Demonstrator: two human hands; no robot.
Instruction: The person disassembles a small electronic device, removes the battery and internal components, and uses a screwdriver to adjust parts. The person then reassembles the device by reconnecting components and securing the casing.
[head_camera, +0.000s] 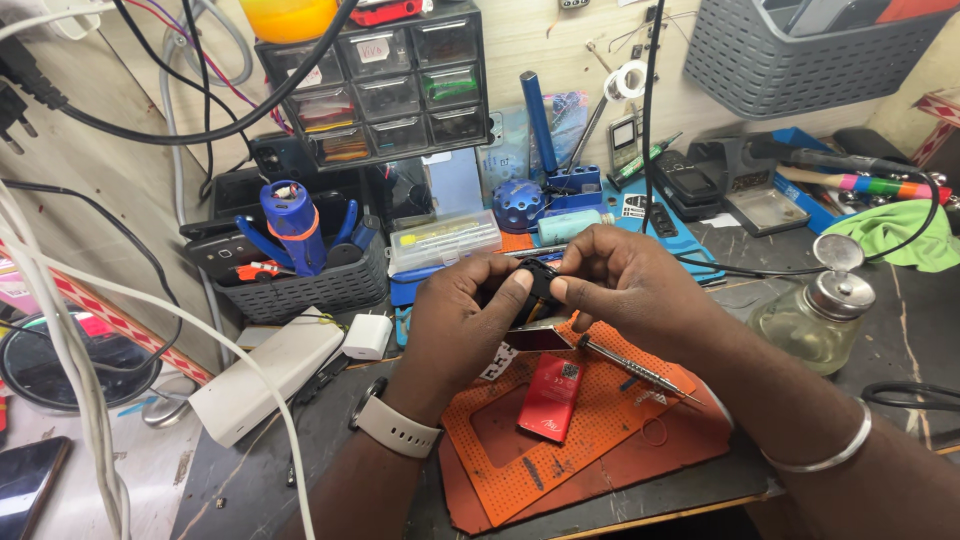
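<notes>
Both hands meet just above the orange mat (590, 420), pinching a small black part (540, 278) between them. Left hand (470, 315) grips it w/ thumb and curled fingers; right hand (620, 285) nips its right edge w/ thumb and forefinger. Can't tell what the part is.

On the mat: a red card (551, 397) near its middle, a screwdriver (635, 368) lying across its upper right, tip pointing right. A thin dark slab (538, 339) sits just under the hands at the mat's top edge.

Mat's front edge overhangs the bench edge. Left of mat: white box (270, 375) and white charger (368, 336), w/ some bare bench between. Right of mat: glass bottle (820, 315), well apart, open bench around it. Behind mat: grey basket (310, 290) and clear case (443, 240), crowded close.
</notes>
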